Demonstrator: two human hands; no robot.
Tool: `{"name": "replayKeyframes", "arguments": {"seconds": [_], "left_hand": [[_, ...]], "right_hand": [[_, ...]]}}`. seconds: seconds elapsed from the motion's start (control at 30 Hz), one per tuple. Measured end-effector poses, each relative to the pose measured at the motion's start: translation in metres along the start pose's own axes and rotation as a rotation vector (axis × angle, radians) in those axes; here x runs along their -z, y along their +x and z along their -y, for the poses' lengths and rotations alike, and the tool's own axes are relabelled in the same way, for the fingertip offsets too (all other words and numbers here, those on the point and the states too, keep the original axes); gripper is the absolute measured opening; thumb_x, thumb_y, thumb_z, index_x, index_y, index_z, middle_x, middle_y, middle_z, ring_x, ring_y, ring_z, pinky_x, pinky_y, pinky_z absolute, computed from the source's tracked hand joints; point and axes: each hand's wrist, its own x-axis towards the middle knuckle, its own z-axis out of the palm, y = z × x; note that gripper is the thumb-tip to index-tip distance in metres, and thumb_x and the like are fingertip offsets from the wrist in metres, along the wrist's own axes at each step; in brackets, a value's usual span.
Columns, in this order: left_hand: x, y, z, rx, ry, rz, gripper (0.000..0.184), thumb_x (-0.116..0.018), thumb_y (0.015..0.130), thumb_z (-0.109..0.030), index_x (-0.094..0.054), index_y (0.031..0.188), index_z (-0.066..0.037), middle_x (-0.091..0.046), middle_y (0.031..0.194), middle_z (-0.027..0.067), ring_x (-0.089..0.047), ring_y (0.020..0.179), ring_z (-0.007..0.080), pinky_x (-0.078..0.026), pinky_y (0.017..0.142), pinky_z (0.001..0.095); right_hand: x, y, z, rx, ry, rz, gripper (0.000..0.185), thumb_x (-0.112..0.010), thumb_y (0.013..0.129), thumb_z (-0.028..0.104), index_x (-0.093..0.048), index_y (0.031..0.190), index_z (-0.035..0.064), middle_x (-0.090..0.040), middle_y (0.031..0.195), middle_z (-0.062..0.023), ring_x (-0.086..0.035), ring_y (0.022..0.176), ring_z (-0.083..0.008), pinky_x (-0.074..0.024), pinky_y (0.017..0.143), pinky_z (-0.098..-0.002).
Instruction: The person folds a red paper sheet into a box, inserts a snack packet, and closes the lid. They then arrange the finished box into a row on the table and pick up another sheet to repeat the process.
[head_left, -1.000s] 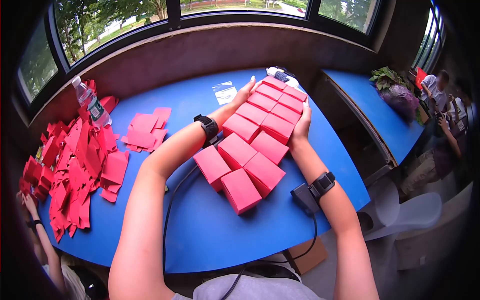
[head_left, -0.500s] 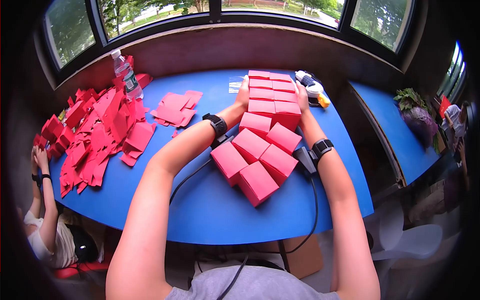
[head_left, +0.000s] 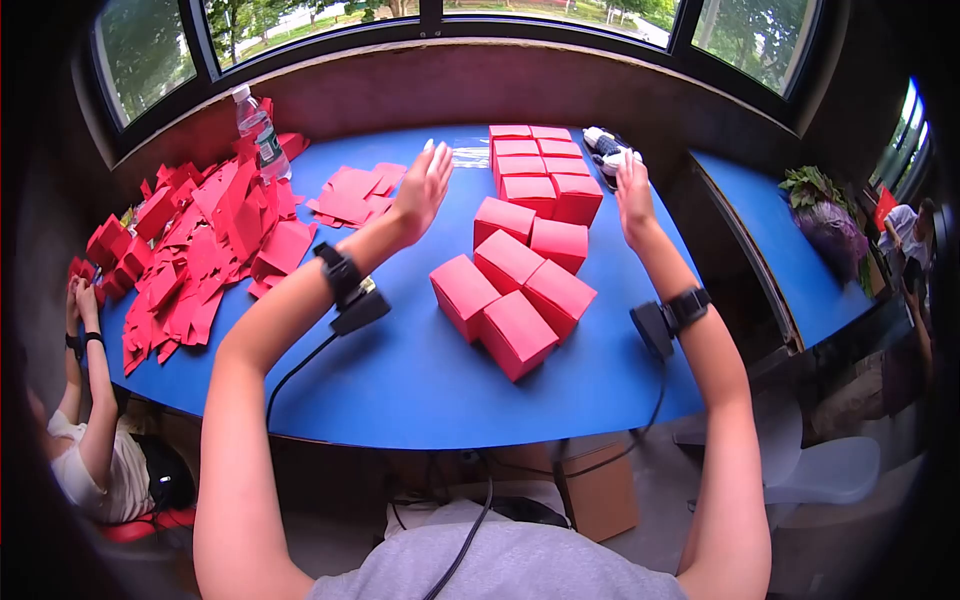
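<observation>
Several red paper boxes stand on the blue table. At the back they form two columns side by side; nearer to me, others sit in a looser, angled cluster. My left hand is raised to the left of the boxes, fingers extended, touching none of them. On the other side my right hand is also off the boxes, its fingers stretched upward and nothing in it. Both wrists carry black straps with small cabled devices.
A heap of red folded paper, flat red sheets and a plastic bottle lie left. A co-worker's hands are at the left edge. Behind the boxes are a plastic bag and a black-and-white object. Another table stands right.
Both my hands have let go of the back boxes and moved apart, left hand to the left, right hand to the right. Earlier, the back columns were straightened between them.
</observation>
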Motion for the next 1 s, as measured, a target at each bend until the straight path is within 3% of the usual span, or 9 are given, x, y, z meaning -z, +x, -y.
{"name": "replayKeyframes", "arguments": {"seconds": [0.23,0.33,0.37,0.47,0.7,0.8,0.83,0.9,1.0], "left_hand": [[-0.022,-0.073,0.025,0.108,-0.033,0.249,0.082,-0.022,0.093,-0.058,0.007,0.144,-0.001,0.006,0.153,0.0129,0.002,0.142,0.0205,0.001,0.114,0.0334],[-0.049,-0.082,0.01,0.116,-0.168,0.31,0.084,-0.027,0.091,-0.06,0.005,0.146,-0.005,-0.006,0.153,0.0118,-0.013,0.14,0.0225,-0.013,0.113,0.0363],[-0.054,-0.083,0.009,0.122,-0.192,0.309,0.084,-0.03,0.09,-0.06,0.002,0.147,-0.007,-0.013,0.152,0.0108,-0.021,0.138,0.0233,-0.018,0.112,0.0375],[-0.064,-0.091,0.014,0.186,-0.193,0.292,0.08,-0.028,0.091,-0.058,0.0,0.147,-0.007,-0.019,0.15,0.0124,-0.026,0.136,0.0248,-0.021,0.111,0.0377],[-0.11,-0.093,0.02,-0.011,-0.258,0.121,0.062,-0.022,0.097,-0.048,-0.025,0.141,-0.004,-0.037,0.141,0.0123,-0.038,0.128,0.0228,-0.029,0.107,0.0352],[-0.111,-0.052,0.086,-0.109,-0.313,-0.133,0.058,-0.021,0.098,-0.046,-0.037,0.134,-0.003,-0.047,0.133,0.0117,-0.043,0.123,0.0222,-0.031,0.106,0.0338],[-0.113,-0.06,0.074,-0.071,-0.424,0.035,0.061,-0.023,0.099,-0.045,-0.024,0.141,-0.001,-0.036,0.141,0.0119,-0.038,0.126,0.0214,-0.027,0.107,0.0331],[-0.129,-0.064,0.07,-0.159,-0.123,-0.285,0.066,-0.025,0.099,-0.042,-0.003,0.145,-0.001,-0.02,0.149,0.012,-0.028,0.131,0.0205,-0.022,0.109,0.0312],[-0.127,-0.059,0.067,-0.166,-0.165,-0.284,0.07,-0.027,0.099,-0.039,0.013,0.144,-0.003,-0.008,0.151,0.0126,-0.02,0.135,0.0204,-0.018,0.11,0.0297]], "right_hand": [[-0.043,-0.155,0.023,-0.067,-0.002,-0.138,0.074,-0.021,0.091,0.054,-0.009,0.147,0.0089,-0.007,0.153,-0.0137,-0.006,0.142,-0.0233,-0.0033,0.113,-0.0362],[-0.058,-0.189,0.008,-0.016,0.083,-0.049,0.073,-0.022,0.093,0.053,-0.006,0.147,0.0069,-0.003,0.154,-0.0128,-0.003,0.142,-0.0216,-0.0046,0.113,-0.0317],[-0.065,-0.186,-0.005,0.028,0.079,-0.108,0.068,-0.024,0.094,0.05,-0.02,0.144,0.0045,-0.021,0.15,-0.0132,-0.023,0.137,-0.0222,-0.0168,0.112,-0.0316],[-0.069,-0.159,-0.021,0.067,0.279,-0.069,0.052,-0.027,0.094,0.046,-0.043,0.121,0.0045,-0.054,0.118,-0.0071,-0.053,0.105,-0.0174,-0.0396,0.095,-0.0328],[-0.047,-0.142,0.012,-0.102,0.503,0.135,0.066,-0.027,0.092,0.049,-0.025,0.141,0.0039,-0.041,0.136,-0.0144,-0.044,0.124,-0.0276,-0.0364,0.103,-0.0419],[-0.028,-0.119,0.012,-0.182,0.49,0.139,0.063,-0.019,0.095,0.049,-0.032,0.137,0.0035,-0.046,0.132,-0.0141,-0.046,0.122,-0.0255,-0.0386,0.101,-0.0392],[-0.023,-0.112,0.011,-0.182,0.474,0.174,0.065,-0.019,0.094,0.05,-0.031,0.138,0.0034,-0.045,0.134,-0.014,-0.046,0.122,-0.0259,-0.0384,0.102,-0.0395],[-0.015,-0.101,0.007,-0.182,0.463,0.216,0.066,-0.02,0.094,0.052,-0.03,0.139,0.0034,-0.043,0.135,-0.0139,-0.046,0.122,-0.0263,-0.0383,0.102,-0.0398],[-0.008,-0.087,-0.005,-0.229,0.553,0.311,0.069,-0.022,0.094,0.053,-0.024,0.141,0.0034,-0.039,0.14,-0.0133,-0.043,0.125,-0.0268,-0.0363,0.103,-0.0401]]}}
